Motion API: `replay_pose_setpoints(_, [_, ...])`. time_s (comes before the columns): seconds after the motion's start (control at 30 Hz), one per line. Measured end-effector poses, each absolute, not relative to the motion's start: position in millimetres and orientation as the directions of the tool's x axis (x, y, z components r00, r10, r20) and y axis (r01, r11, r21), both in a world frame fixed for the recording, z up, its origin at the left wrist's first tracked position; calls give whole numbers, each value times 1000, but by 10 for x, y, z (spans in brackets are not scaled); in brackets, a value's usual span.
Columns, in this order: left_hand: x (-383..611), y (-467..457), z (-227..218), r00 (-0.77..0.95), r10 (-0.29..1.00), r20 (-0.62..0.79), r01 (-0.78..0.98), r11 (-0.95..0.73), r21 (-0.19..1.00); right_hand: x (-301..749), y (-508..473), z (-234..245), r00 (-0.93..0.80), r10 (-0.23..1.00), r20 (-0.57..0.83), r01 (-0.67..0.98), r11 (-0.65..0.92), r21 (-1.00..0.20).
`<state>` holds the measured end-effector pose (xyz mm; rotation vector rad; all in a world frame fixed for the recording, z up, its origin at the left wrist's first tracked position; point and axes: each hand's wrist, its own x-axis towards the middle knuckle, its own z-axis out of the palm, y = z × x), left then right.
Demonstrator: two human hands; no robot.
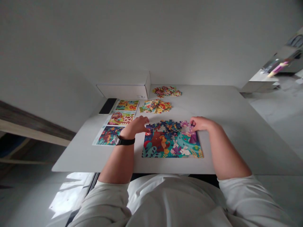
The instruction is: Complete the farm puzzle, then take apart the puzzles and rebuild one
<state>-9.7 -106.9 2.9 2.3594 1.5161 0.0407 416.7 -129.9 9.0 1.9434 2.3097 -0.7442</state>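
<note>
A mostly assembled jigsaw puzzle (165, 143) with dark blue, teal and purple animal artwork lies flat before me. Several loose puzzle pieces (174, 128) rest on its upper middle, and its top edge is uneven. At the upper left edge is my left hand (140, 125), wearing a black watch; thumb and curved fingers stand apart, the thumb touching the border. My right hand (200, 123) is at the upper right corner, its bent fingers and thumb apart against the pink and purple part. Nothing loose shows in either hand.
Left of the puzzle lies a sheet with three printed pictures (120, 118), partly behind my left hand. A black phone (108, 106) touches its upper end. Two piles of puzzle pieces, one nearer (156, 106) and one farther (167, 91), lie beyond. A white box (124, 90) stands by the wall.
</note>
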Motion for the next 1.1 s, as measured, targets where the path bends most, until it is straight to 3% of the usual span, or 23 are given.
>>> replay_pose_setpoints(0.1, [-61, -1077, -1, 457, 876, -156, 870, -403, 283, 4209, -1279, 103, -234, 913, -334, 930, 111, -350])
replay_pose_setpoints(0.27, [-20, -1084, 38, 464, 874, -146, 842, -384, 380, 4245, -1258, 135, -298, 885, -357, 906, 145, -397])
replay_pose_setpoints(0.53, [-50, -1068, 123, 479, 862, -162, 833, -389, 395, 4396, -1270, 202, -371, 861, -349, 710, 20, -704])
replay_pose_setpoints(0.67, [-93, -1067, 161, 468, 870, -152, 803, -348, 483, 4382, -1322, 239, -383, 845, -374, 596, -83, -799])
replay_pose_setpoints(0.83, [-112, -1065, 150, 451, 884, -127, 758, -304, 577, 4300, -1377, 276, -368, 811, -455, 603, -164, -780])
replay_pose_setpoints(1.0, [-122, -1069, 165, 502, 835, -226, 724, -262, 638, 4249, -1396, 381, -422, 784, -455, 669, -69, -740])
replay_pose_setpoints(1.1, [-129, -1073, 183, 528, 805, -272, 632, -158, 759, 4259, -1409, 436, -448, 799, -400, 661, -5, -751])
